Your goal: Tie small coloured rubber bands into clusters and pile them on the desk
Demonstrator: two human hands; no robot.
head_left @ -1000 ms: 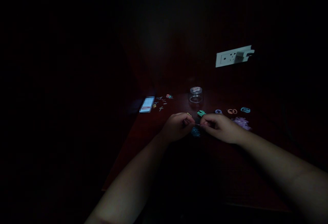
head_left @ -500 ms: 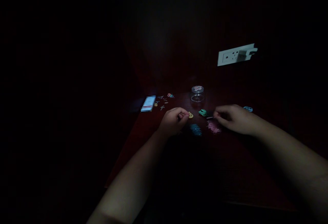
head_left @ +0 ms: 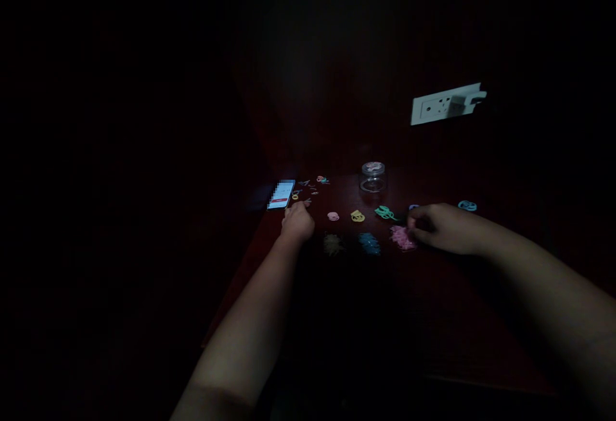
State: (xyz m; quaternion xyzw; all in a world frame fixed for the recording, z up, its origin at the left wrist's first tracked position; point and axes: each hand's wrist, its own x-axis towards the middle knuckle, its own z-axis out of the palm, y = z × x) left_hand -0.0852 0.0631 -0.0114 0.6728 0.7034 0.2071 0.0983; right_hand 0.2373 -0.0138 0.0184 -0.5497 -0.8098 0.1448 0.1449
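My left hand (head_left: 297,223) reaches to the table beside the lit phone (head_left: 282,194), fingers forward and apart near a small yellow ring (head_left: 295,196) and thin dark pieces (head_left: 304,183). Nothing shows in its grasp, though the fingertips are dim. My right hand (head_left: 433,225) is pinched at the edge of a pink pile of tiny bands (head_left: 402,238); whatever lies between its fingertips is hidden. Between the hands lie a pink coil of bands (head_left: 333,216), a yellow bundle (head_left: 357,216), a green bundle (head_left: 384,212), a blue pile (head_left: 369,243) and a dull yellowish pile (head_left: 333,244).
Behind the bundles stands a clear lidded jar (head_left: 373,178). A blue bundle of bands (head_left: 467,205) lies beyond my right hand, and a purple piece (head_left: 414,207) shows beside its fingers. A wall socket (head_left: 447,105) with a plug is above the dark red table (head_left: 462,318).
My left hand has moved left from the yellow bundle to near the phone, uncovering the pink coil and yellowish pile. The thin pale piece at my right fingertips no longer shows.
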